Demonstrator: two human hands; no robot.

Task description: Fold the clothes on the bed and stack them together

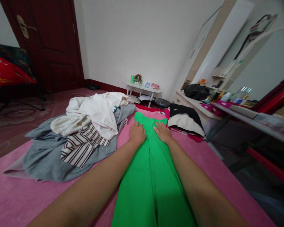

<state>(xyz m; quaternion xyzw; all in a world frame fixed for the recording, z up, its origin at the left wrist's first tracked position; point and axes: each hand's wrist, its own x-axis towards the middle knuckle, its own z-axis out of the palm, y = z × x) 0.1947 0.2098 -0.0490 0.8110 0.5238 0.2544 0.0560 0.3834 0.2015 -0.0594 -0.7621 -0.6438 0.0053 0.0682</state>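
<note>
A bright green garment (151, 170) lies stretched lengthwise on a pink sheet (19, 195), running away from me. My left hand (136, 133) rests flat on its far left part, fingers stretched out. My right hand (162, 132) lies flat on its far right part, fingers also extended. Both hands hold nothing; they press on the cloth side by side, a small gap between them.
A heap of clothes (85, 132) (grey, white, striped) lies left of the garment. A black and white folded item (186, 121) sits to the right. Beyond are a small white table (142, 90), a cluttered dresser (217, 104) and a dark red door (49, 44).
</note>
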